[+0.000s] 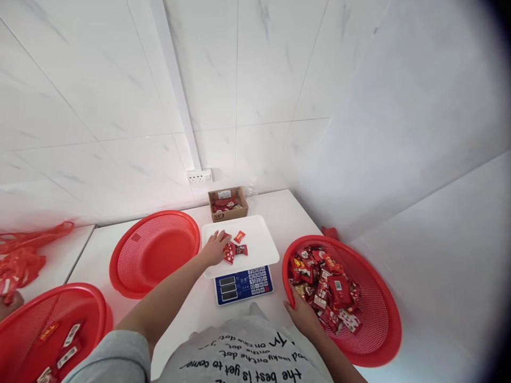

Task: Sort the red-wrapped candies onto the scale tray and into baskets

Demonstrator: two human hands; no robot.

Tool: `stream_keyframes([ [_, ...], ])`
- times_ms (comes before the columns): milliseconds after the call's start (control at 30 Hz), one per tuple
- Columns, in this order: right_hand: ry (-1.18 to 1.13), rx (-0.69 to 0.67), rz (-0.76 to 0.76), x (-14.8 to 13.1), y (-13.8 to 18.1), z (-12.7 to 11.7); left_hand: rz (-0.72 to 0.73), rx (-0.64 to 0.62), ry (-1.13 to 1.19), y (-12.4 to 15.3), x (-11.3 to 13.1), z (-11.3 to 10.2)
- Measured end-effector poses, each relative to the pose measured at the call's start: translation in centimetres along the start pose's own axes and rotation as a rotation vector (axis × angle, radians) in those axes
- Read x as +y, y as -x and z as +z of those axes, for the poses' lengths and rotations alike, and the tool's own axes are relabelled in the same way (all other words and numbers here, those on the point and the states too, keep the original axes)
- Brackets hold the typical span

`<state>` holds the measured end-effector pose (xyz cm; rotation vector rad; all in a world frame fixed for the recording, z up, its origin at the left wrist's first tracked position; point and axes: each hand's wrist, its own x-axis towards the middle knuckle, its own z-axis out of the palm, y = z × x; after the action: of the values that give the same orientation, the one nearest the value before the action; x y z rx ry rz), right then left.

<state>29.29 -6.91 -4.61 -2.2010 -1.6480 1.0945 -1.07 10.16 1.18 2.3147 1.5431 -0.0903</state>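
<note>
My left hand [215,249] is over the white weighing tray [259,239] of a digital scale [244,284], its fingers closed around a red-wrapped candy [227,236] partly hidden under them. Beside the fingertips lie a polka-dot red packet [229,253], a dark red candy [241,249] and a small red candy [239,236]. My right hand [301,315] grips the near left rim of a red mesh basket [383,319]. Many red candy packets [325,287] fill part of that basket, which tilts at the table's right edge.
A red basket [155,255] stands left of the scale. Nearer, another red basket [90,298] holds several packets; another person's hand [11,306] is beside it, near red plastic bags [24,260]. Behind the tray is a cardboard box [229,214] with packets, before the tiled wall [259,80].
</note>
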Motion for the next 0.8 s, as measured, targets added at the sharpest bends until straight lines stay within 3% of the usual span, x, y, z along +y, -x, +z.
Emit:
stream_keyframes([
  [133,0.002,0.000,-0.002,0.1,0.0,0.1,0.000,-0.025,0.016,-0.9,0.5,0.1],
  [333,0.007,0.024,-0.034,0.4,-0.1,0.2,-0.120,0.083,0.055,0.1,-0.4,-1.2],
  [633,-0.017,0.008,-0.035,0.5,-0.1,0.2,-0.542,0.360,0.068,5.3,-6.3,-4.4],
  [800,-0.009,-0.005,-0.032,0.2,0.0,-0.1,-0.627,0.422,0.009,7.2,-8.3,-4.3],
])
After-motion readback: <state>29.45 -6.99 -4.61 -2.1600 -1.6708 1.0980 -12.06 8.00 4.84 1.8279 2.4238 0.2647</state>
